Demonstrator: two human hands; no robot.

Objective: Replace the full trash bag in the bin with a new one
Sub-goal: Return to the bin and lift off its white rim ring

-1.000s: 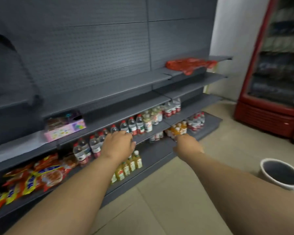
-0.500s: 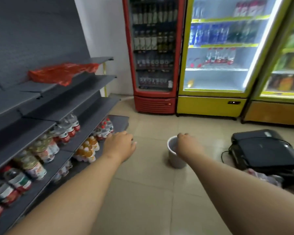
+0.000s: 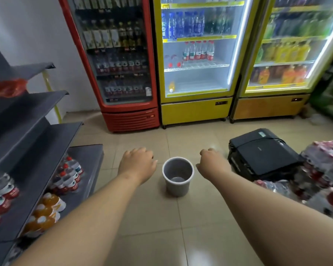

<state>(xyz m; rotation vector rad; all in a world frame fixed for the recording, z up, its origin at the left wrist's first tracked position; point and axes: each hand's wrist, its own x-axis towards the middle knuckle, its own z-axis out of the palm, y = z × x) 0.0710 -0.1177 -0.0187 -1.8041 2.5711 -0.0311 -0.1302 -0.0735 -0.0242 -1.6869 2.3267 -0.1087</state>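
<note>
View swung from shelves (image 3: 33, 139) to bin (image 3: 177, 188), now on the floor (image 3: 154, 239) between left hand (image 3: 137, 164) and right hand (image 3: 213, 163), both loosely curled, empty; no bag visible inside, so relining looks next.

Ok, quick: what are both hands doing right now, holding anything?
Left hand: open, fingers loosely bent, holding nothing, in the air left of the bin.
Right hand: open, fingers loosely bent, holding nothing, right of the bin.

We see the red plastic (image 3: 7, 88) cut by the left edge; perhaps a bag. Wrapped packs (image 3: 322, 169) blur off the right edge.
</note>
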